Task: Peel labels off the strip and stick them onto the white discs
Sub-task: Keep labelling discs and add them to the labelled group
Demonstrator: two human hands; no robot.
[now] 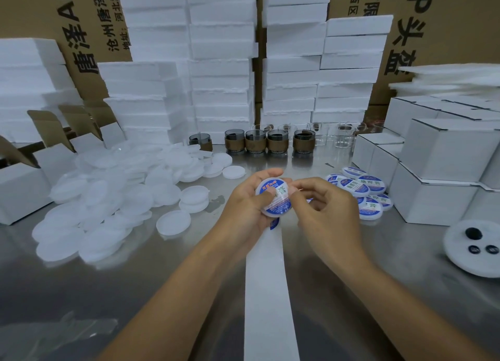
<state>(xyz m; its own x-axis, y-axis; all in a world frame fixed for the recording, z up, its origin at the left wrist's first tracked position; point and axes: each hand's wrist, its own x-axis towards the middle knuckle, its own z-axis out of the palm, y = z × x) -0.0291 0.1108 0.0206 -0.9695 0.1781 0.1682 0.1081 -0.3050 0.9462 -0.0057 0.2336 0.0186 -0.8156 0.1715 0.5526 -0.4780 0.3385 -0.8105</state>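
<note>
Steel table [162, 279] w/ foam blocks [221, 62] stacked behind. Disc [272, 214] is held up above the table, mid-frame, btwn both hands. Left hand [243, 206] grips it, fingers curled round the far rim, thumb pressed flat on the label [281, 198]. Right hand [324, 206] is narrow, fingers curled, thumb + forefinger pinching at the label's right edge.

Step, as I read it: sticking. The label is mostly on the disc and being smoothed down, right side prob. last to go.

Strip [266, 279] runs from under the hands toward the viewer, bare backing for most of its length. A blue bit of the next label [274, 223] shows just below the left hand.

Next move calls for pressing the edge flat w/o creases, then setting the disc w/ the labelled discs [362, 188] at right and taking one from the plain discs [108, 198] heaped at left.
</note>
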